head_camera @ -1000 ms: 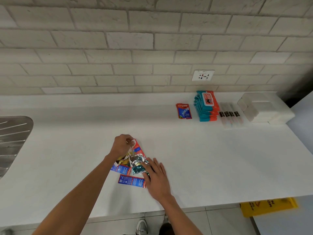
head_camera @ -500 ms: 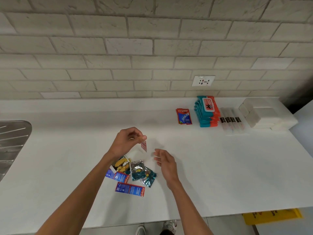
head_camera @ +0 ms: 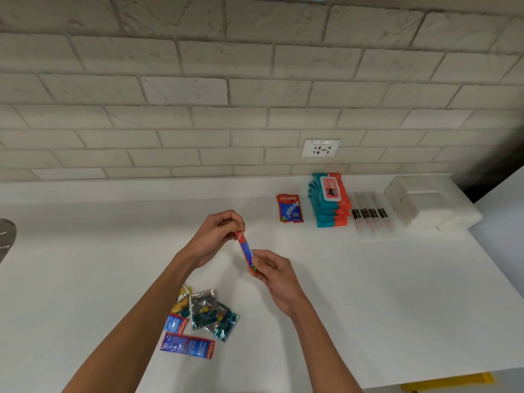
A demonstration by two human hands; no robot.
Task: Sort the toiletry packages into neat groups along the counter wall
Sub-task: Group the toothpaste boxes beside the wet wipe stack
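Both ends of one sachet (head_camera: pixel 245 251) are pinched above the table (head_camera: pixel 368 293): left grip (head_camera: pixel 215 236) closed on the top, right grip (head_camera: pixel 272 268) on the bottom. Thin and slick, it could slip during the handover and miss the Colgate group (head_camera: pixel 289 208) by the wall (head_camera: pixel 255 109).

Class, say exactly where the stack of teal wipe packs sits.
In the head view, the wipe packs stand at the back right, near the wall below the socket, between the toothpaste sachets and the long clear packs.

Two hands (head_camera: pixel 216 236), two foil sachets (head_camera: pixel 202 307)
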